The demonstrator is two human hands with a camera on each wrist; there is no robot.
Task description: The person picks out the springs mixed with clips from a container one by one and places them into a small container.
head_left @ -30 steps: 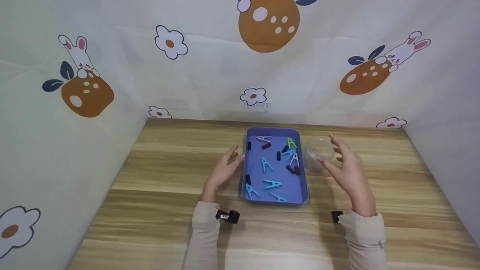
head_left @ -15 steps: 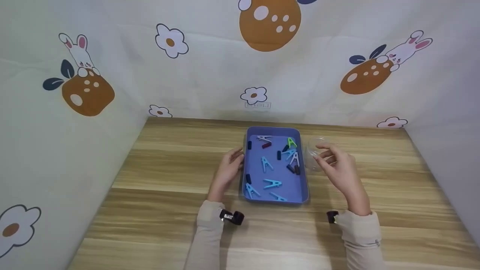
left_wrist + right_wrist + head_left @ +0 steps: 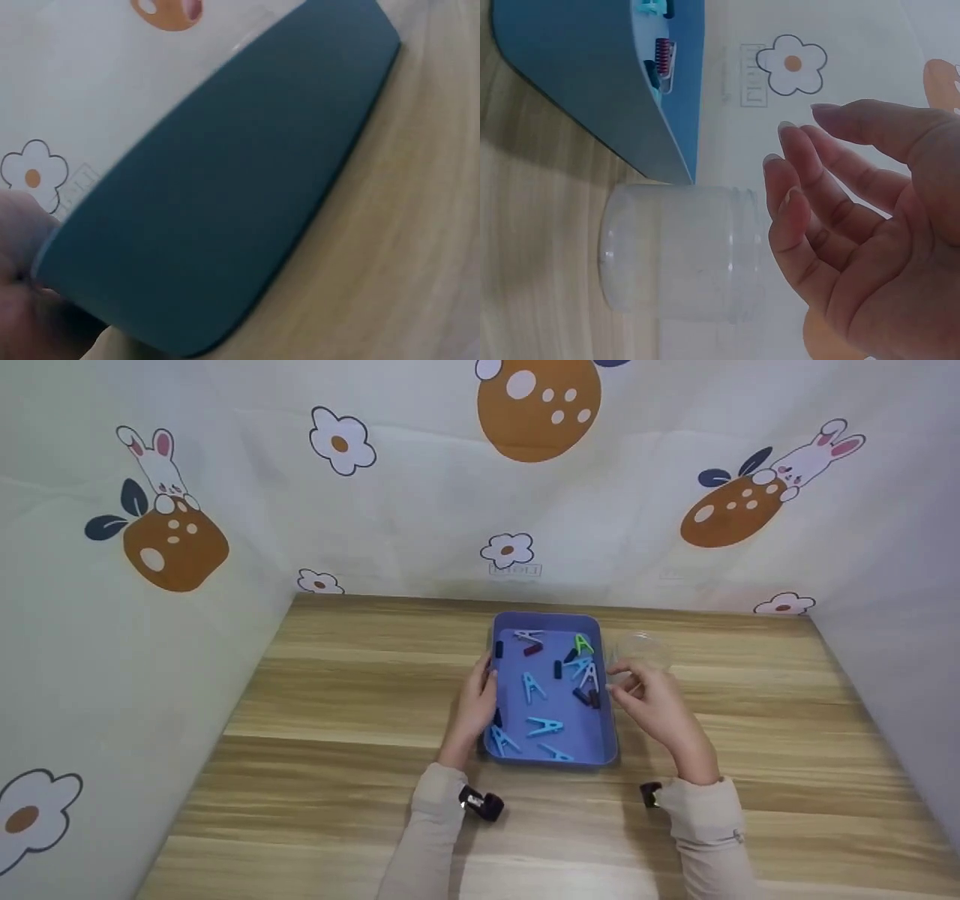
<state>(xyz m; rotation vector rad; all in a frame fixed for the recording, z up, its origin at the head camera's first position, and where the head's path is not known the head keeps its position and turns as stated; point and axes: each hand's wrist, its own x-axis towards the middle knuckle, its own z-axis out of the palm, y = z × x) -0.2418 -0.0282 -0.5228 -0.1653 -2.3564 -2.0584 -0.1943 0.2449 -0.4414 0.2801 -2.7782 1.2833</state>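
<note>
Overlapping the left rim of a blue-purple tray (image 3: 561, 703) on the wooden tabletop (image 3: 337, 690), the left hand (image 3: 476, 703) may grip; I cannot tell. Clothespins (image 3: 552, 726) lie inside. The right hand (image 3: 658, 711), loosely bent, holding nothing, is beside the right wall, near a clear jar (image 3: 694, 255).

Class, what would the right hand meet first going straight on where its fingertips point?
The right hand would probably meet the blue tray first, at its right rim; height is unclear, so it might pass above.
</note>
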